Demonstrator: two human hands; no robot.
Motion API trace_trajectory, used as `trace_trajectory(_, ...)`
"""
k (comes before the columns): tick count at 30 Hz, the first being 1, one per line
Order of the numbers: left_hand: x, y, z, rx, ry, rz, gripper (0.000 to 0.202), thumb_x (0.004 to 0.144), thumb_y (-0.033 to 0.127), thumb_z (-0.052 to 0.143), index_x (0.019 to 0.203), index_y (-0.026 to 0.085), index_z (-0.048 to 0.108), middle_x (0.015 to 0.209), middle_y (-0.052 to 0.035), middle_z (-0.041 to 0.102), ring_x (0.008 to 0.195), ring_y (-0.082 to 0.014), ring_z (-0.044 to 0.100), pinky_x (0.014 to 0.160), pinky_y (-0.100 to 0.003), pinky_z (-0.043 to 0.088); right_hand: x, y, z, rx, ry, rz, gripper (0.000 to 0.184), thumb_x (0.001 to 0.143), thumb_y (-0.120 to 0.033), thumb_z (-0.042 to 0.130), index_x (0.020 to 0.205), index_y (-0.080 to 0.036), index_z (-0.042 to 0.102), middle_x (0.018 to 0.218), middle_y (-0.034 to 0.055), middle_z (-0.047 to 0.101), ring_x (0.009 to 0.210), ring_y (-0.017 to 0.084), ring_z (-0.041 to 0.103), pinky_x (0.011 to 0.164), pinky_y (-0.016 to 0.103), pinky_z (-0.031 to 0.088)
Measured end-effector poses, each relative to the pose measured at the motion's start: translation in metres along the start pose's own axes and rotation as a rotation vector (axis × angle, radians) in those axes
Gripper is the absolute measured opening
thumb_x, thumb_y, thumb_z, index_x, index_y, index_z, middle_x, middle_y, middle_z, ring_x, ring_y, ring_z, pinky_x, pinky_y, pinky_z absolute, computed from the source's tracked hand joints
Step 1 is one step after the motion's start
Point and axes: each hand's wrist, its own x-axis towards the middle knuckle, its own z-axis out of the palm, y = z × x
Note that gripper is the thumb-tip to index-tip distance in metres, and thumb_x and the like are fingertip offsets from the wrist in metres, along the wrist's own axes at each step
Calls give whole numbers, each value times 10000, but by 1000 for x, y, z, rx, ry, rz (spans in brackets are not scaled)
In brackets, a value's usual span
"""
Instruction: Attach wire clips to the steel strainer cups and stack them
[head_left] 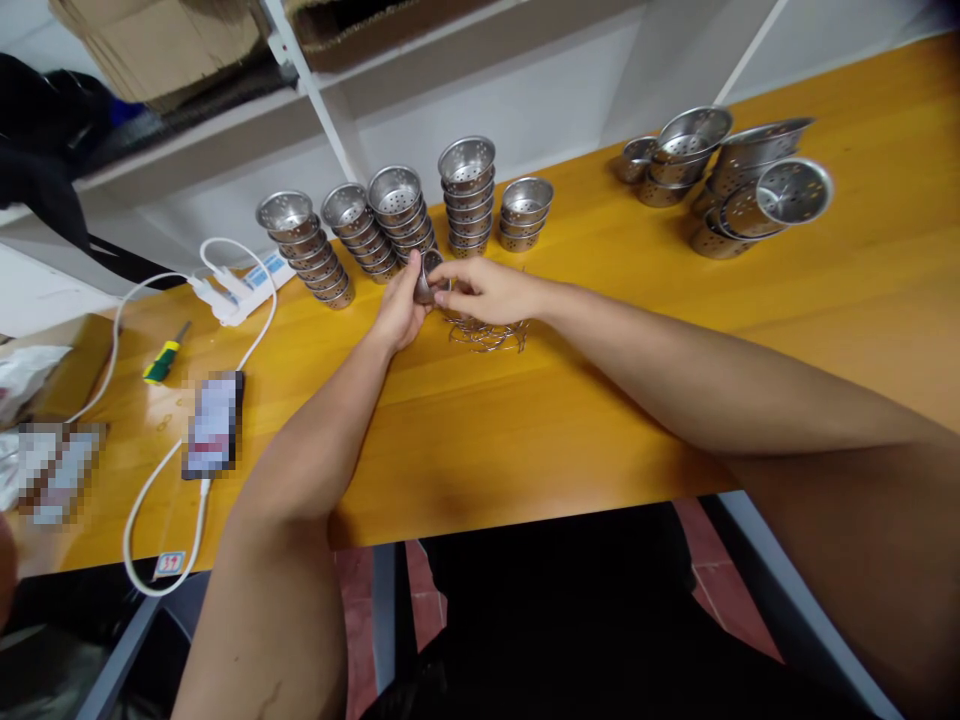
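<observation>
My left hand (401, 308) is closed around a small metal cup (426, 280), which is tilted in front of the stacks. From the other side my right hand (491, 290) meets the same cup, its thumb and fingers bent at the rim. Whether a wire is also between those fingers is too small to make out. Under and beside my right hand lies a loose heap of thin bent metal wires (491, 338), partly covered by it. Just behind both hands rises a stack of perforated metal cups (397, 205).
More perforated cup stacks (289, 220) line the back, including a tall stack (467, 190) and a short stack (527, 212). Larger cups (739, 190), some tilted, stand at right. Leftward are a power strip (255, 288), a screwdriver (161, 362) and a phone (214, 425) on a white cable.
</observation>
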Motion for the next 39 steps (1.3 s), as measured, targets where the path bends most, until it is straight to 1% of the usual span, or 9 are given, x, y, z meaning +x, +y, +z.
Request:
trace_trajectory(7, 2, -3, -2, -17, -18, -15, 723, 1106, 951, 839, 1225, 239, 869, 1193, -116, 944, 1325, -346, 963, 1069, -433, 833, 1, 31, -3, -134, 125, -145, 216, 1149, -298, 825, 1330, -185, 797, 1232, 104, 742, 1126, 251, 695, 1022, 377, 628)
trace_trajectory(11, 2, -2, -1, -19, -26, -13, 705, 1104, 931, 860, 1198, 233, 866, 1210, -121, 949, 1396, -370, 949, 1073, -431, 833, 0, 31, 5, -41, 11, -134, 101, 1178, -288, 761, 1168, -188, 753, 1043, 56, 716, 946, 206, 637, 876, 329, 572)
trace_trajectory(14, 0, 1, 0, -17, -31, -24, 696, 1090, 920, 888, 1143, 227, 844, 1196, -125, 946, 1387, -366, 949, 1070, -425, 832, -1, 27, 7, 16, 19, -72, 154, 1190, -294, 798, 1102, -197, 716, 914, 15, 668, 828, 172, 574, 758, 293, 493)
trace_trajectory(19, -7, 9, 7, -1, -56, -45, 673, 1087, 897, 912, 1155, 232, 838, 1173, -120, 939, 1327, -340, 961, 1049, -439, 837, 1, 21, 1, 140, 111, 43, 432, 1275, -505, 869, 1043, -219, 643, 855, 19, 698, 771, 162, 609, 725, 295, 515)
trace_trajectory(22, -11, 14, 12, 13, -42, -66, 610, 1114, 824, 931, 1163, 225, 825, 1172, -113, 938, 1327, -318, 960, 1063, -432, 834, 4, 21, -3, 88, 148, 80, 597, 1277, -637, 908, 955, -219, 628, 811, 16, 670, 772, 162, 581, 732, 305, 502)
trace_trajectory(27, -13, 16, 13, 40, -18, -73, 567, 1151, 783, 909, 1170, 224, 814, 1255, -108, 961, 1339, -287, 956, 1099, -416, 830, 6, 23, -10, -42, 156, 108, 612, 1296, -510, 897, 852, -209, 603, 760, -19, 539, 773, 148, 463, 730, 305, 411)
trace_trajectory(29, -12, 15, 12, 42, -25, -63, 569, 1147, 790, 908, 1192, 228, 828, 1267, -111, 963, 1345, -294, 958, 1109, -426, 834, 5, 23, -11, -33, 170, 115, 662, 1280, -585, 916, 837, -216, 592, 749, -21, 510, 772, 151, 446, 715, 307, 388)
trace_trajectory(35, -9, 12, 10, 18, -10, -52, 624, 1127, 855, 883, 1213, 238, 848, 1245, -133, 949, 1425, -360, 939, 1135, -492, 833, 8, 21, -9, 149, 287, 130, 929, 1116, -1052, 886, 843, -252, 500, 754, -6, 471, 760, 178, 489, 706, 321, 450)
trace_trajectory(39, -6, 14, 7, 6, 47, -93, 660, 1154, 909, 800, 1256, 259, 860, 1162, -121, 957, 1407, -365, 940, 1131, -485, 816, 9, 14, -19, 301, 451, 163, 926, 1122, -1120, 791, 902, -283, 462, 753, -5, 464, 697, 190, 452, 607, 325, 446)
